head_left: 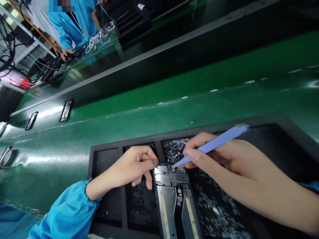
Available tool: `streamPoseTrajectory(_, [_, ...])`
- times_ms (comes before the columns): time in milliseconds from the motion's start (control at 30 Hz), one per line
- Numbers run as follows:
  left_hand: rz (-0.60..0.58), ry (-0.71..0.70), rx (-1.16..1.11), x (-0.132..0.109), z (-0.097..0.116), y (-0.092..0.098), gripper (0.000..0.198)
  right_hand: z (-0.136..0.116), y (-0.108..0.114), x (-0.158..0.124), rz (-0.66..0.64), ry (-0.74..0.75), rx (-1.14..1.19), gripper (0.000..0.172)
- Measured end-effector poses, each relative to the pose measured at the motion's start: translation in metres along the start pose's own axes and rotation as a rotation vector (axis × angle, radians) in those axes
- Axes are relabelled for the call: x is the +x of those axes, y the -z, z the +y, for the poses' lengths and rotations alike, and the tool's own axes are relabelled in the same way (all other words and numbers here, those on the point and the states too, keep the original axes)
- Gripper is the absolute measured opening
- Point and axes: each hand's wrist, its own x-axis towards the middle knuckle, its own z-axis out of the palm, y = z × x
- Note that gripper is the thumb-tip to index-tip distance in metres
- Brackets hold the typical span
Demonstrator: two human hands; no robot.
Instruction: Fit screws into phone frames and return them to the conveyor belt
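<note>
An opened phone chassis (174, 202) lies on a black foam tray (104, 159) in front of me, its circuit board at the top and metal plates below. My left hand (134, 167) is curled, its fingertips pressing the chassis's upper left corner. My right hand (224, 162) pinches a light purple plastic pry tool (214, 143) like a pen. The tool's tip touches the top of the circuit board. Small bits of clear film litter the tray compartment under my right hand.
A green conveyor belt (174, 109) runs beyond the tray, carrying several phone frames (66, 110) at far left. A person in a blue coat (72, 23) works at the far bench among cables. Blue sleeve covers my left forearm.
</note>
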Motion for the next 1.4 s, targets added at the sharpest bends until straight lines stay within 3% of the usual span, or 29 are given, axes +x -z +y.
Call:
streamPoseTrajectory(100, [0.048,-0.057,0.038,0.0,-0.004,-0.003,0.007,0.0,0.0,-0.002,-0.123,-0.075,0.082,0.031])
streamPoseTrajectory(233, [0.22,-0.219,0.3,-0.003,-0.008,-0.01,0.006,0.002,-0.005,-0.003,-0.092,-0.155,0.121,0.017])
streamPoseTrajectory(367, [0.544,-0.676,0.783,-0.005,-0.011,-0.015,0.009,0.002,-0.01,-0.003,-0.066,-0.087,0.043,0.015])
streamPoseTrajectory(433, [0.565,-0.88,0.889,-0.005,-0.014,-0.016,0.021,0.002,-0.012,-0.003,-0.061,-0.096,0.045,0.017])
streamPoseTrajectory(500, [0.488,-0.957,0.96,-0.004,-0.016,-0.015,0.026,0.002,-0.013,-0.003,-0.062,-0.146,0.088,0.017])
streamPoseTrajectory(667, [0.363,-0.972,1.033,-0.002,-0.016,-0.012,0.023,0.003,-0.01,-0.003,0.024,-0.222,0.166,0.011])
streamPoseTrajectory(867, [0.366,-0.969,1.021,-0.001,-0.018,-0.013,0.018,0.002,-0.011,-0.003,-0.036,-0.171,0.085,0.006])
streamPoseTrajectory(1033, [0.378,-0.985,1.047,0.001,-0.018,-0.013,0.018,0.006,-0.013,0.001,-0.026,-0.228,0.123,0.007])
streamPoseTrajectory(1200, [0.381,-0.995,1.105,0.006,-0.015,-0.014,0.024,0.008,-0.014,0.008,0.016,-0.219,0.313,0.011])
streamPoseTrajectory(1400, [0.365,-0.9,0.965,0.011,-0.013,-0.015,0.018,0.009,-0.015,0.026,0.102,-0.213,0.462,0.02])
